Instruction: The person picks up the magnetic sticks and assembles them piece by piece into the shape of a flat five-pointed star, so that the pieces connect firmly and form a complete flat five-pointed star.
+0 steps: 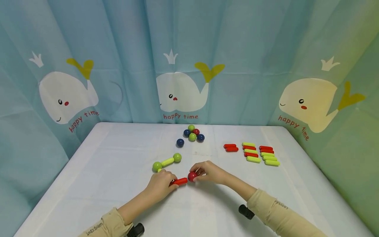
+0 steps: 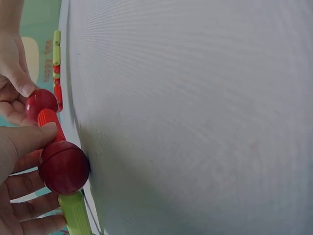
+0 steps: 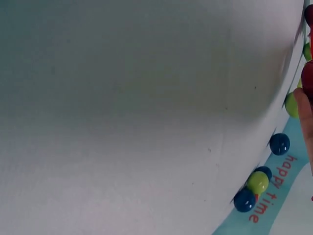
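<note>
Red stick (image 1: 180, 181) pinched by thumb and fingers of left hand (image 1: 161, 184), second red ball (image 2: 64, 168) seated at its near end, yellow-green stick (image 2: 75, 213) beyond. Red ball (image 1: 192, 176) pinched in right hand (image 1: 208, 172), held just beside stick's free end; whether contact is made cannot be told. Step in hand judged to be joining of ball to stick. For next move, ball's hole seemingly to be lined up with stick tip and pushed on squarely, stick kept braced. Spare sticks (image 1: 251, 152) left lying at right.
</note>
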Action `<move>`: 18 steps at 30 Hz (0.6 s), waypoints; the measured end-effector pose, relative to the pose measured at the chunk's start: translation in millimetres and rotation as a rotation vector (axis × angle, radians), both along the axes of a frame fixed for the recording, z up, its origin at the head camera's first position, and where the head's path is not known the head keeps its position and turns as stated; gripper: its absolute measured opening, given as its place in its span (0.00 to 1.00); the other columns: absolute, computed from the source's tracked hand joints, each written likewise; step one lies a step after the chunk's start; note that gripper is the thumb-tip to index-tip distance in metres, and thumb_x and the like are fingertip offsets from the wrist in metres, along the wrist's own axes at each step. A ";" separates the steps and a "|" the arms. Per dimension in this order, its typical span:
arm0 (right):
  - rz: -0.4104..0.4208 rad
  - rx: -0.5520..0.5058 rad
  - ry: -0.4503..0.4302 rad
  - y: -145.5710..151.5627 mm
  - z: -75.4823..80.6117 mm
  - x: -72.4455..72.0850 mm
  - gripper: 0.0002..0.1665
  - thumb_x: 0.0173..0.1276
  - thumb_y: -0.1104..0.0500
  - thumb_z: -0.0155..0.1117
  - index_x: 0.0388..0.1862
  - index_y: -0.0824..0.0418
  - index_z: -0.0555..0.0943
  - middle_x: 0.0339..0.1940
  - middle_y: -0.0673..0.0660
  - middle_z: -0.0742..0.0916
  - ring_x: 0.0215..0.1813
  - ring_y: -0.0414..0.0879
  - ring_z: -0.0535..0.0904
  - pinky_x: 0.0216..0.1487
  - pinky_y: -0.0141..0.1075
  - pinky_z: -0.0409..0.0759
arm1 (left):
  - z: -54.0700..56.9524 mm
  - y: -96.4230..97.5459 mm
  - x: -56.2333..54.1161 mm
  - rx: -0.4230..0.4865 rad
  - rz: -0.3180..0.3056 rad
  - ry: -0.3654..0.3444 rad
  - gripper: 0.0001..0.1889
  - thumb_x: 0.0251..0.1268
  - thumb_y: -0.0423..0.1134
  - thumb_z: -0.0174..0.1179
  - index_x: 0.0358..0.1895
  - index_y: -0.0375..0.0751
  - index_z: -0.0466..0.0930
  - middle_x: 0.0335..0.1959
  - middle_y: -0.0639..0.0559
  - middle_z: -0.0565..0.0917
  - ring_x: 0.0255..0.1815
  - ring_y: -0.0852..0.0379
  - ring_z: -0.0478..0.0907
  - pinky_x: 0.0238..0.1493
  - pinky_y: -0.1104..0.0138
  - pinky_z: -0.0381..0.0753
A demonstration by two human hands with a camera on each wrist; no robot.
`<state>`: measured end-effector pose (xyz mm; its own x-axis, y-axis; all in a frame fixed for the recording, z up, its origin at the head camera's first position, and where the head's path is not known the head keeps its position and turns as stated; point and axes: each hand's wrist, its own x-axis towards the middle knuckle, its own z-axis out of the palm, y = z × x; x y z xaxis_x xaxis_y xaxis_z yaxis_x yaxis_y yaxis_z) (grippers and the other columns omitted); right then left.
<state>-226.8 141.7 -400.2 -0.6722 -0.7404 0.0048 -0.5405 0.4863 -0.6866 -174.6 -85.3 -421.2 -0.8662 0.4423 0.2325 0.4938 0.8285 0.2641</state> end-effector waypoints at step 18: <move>0.028 0.057 0.028 -2.0 -5.3 1.4 0.15 0.58 0.64 0.68 0.44 0.67 0.81 0.40 0.58 0.87 0.39 0.42 0.84 0.42 0.28 0.81 | 1.3 2.0 1.4 -0.041 -0.032 0.046 0.07 0.48 0.44 0.70 0.28 0.45 0.86 0.22 0.56 0.81 0.22 0.61 0.67 0.21 0.71 0.63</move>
<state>-225.4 139.7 -405.4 -0.6515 -0.7584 -0.0193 -0.5727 0.5084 -0.6431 -173.3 -83.3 -419.9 -0.8406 0.4793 0.2523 0.5307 0.8220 0.2066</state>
